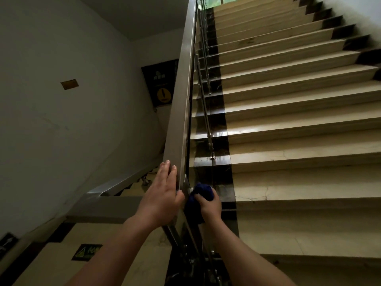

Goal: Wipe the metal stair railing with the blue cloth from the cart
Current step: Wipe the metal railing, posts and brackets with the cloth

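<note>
A flat brushed-metal stair railing (182,85) climbs from the lower centre to the top of the head view. My left hand (162,195) lies on the rail's lower end, fingers stretched along its left face and thumb curled around its edge. Just right of the rail and below it, my right hand (210,206) is closed around a bunched dark blue cloth (203,191). The cloth sits close to the rail's right underside; whether it touches the metal is hidden.
Beige stone steps (299,112) with a dark border strip (216,120) rise to the right. Thin metal balusters (206,112) and a glass panel run under the rail. A second rail (115,187) descends lower left. A dark sign (161,83) hangs on the grey wall.
</note>
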